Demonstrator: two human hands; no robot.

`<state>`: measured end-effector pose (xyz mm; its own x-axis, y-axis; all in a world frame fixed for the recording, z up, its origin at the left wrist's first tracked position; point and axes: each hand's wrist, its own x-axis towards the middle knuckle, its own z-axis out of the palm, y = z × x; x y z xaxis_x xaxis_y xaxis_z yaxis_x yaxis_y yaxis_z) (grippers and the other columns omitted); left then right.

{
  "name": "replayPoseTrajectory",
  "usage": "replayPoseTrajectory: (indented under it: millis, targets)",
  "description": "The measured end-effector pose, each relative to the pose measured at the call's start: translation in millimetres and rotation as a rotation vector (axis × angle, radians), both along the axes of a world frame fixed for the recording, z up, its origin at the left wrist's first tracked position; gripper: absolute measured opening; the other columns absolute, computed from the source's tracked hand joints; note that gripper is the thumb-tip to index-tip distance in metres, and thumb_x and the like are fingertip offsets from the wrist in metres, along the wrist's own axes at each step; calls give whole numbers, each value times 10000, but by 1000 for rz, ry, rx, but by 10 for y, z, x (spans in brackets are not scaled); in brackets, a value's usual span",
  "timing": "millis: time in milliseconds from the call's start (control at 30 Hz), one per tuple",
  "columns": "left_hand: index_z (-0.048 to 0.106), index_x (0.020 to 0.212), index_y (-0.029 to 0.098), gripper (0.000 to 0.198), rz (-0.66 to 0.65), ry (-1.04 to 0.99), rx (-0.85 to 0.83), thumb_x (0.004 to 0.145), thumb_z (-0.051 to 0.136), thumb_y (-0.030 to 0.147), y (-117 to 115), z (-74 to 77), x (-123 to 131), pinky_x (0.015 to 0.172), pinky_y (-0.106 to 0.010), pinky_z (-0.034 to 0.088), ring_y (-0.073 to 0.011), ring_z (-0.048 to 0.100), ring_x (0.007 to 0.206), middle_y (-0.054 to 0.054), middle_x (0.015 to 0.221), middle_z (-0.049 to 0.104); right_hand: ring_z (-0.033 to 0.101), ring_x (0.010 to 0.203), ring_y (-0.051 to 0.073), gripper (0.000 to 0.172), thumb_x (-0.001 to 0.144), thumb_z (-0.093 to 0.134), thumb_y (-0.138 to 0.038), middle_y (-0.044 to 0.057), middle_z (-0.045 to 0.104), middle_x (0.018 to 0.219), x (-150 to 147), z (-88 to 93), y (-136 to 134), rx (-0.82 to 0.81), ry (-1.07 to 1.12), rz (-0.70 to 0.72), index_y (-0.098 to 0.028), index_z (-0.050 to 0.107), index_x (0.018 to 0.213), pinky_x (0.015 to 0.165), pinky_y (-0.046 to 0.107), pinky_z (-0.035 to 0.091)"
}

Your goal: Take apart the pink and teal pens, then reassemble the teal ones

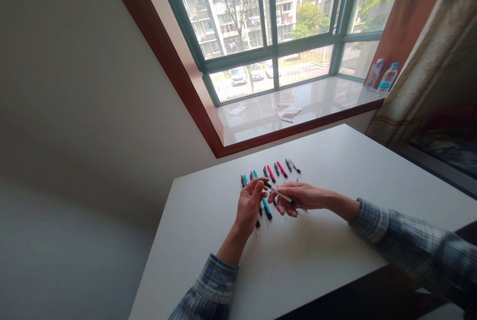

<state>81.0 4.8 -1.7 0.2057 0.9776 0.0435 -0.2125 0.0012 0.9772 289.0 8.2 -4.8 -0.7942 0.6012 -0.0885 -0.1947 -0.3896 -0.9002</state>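
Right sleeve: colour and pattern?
The right sleeve is blue-grey plaid; the head view shows it best.

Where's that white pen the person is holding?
In the head view, the white pen spans the gap between the left hand and right hand, held above the other pens laid out on the white table.

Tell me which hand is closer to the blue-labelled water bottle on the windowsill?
Right hand: it is below and left of the blue-labelled water bottle in the view. The left hand is farther left, past the white pen both hands hold.
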Motion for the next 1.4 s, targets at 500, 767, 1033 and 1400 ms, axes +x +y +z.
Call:
replayPoseTrajectory:
  millis: [500, 767, 1033, 1400]
  targets:
    - [783, 951, 163, 418, 137, 76, 133, 852, 745, 567, 37, 26, -52, 713, -274, 466, -134, 512, 711, -31, 777, 628, 593, 561, 75, 424, 996, 612, -550, 36, 708, 801, -38, -70, 19, 158, -32, -50, -132, 657, 1053, 525, 172, 454]
    - [797, 913, 166, 414, 212, 131, 176, 847, 747, 572, -23, 118, -17, 711, -266, 454, -134, 507, 703, -32, 775, 664, 679, 648, 115, 456, 992, 587, -582, 66, 747, 864, -32, -6, 8, 329, -129, -110, -133, 666, 1024, 585, 207, 507]
    - [777, 788, 158, 376, 185, 24, 104, 755, 851, 525, 11, 105, 25, 728, -259, 469, -126, 532, 704, -26, 767, 666, 692, 678, 138, 380, 965, 664, -522, 66, 747, 842, -102, -5, -63, 403, -176, -178, -142, 643, 963, 592, 220, 493]
    - [764, 1077, 179, 417, 66, -174, -65, 787, 846, 467, 59, 26, -8, 743, -236, 494, -108, 577, 738, -4, 787, 634, 551, 598, 96, 479, 1034, 518, -571, -2, 614, 728, -75, -40, -36, 196, -11, -217, -134, 656, 1177, 555, 207, 436]
